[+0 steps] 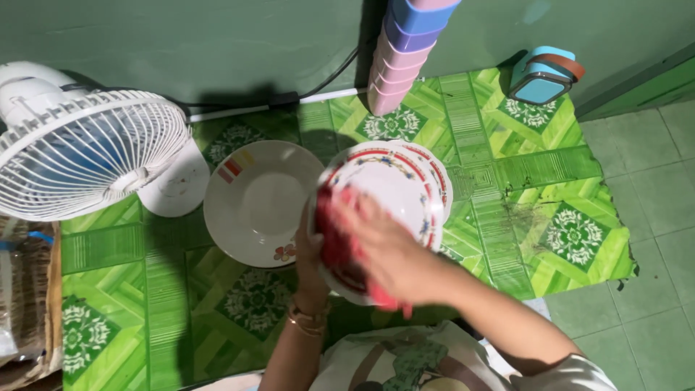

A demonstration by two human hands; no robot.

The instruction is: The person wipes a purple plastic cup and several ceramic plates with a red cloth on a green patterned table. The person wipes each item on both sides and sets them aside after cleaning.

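Here, over a green patterned mat (507, 181), the left hand (308, 250) grips the near-left rim of a red-rimmed plate (391, 185), fingers clamped; the right hand (387, 250) presses a red cloth (340, 250) onto it. A white bowl (257, 199) sits left.

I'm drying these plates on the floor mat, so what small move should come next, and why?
Probably sweep the red cloth up toward the far rim of the red-rimmed plate. The right hand presses the cloth on the near part only, while the left hand steadies the plate's edge; the far part lies uncovered.
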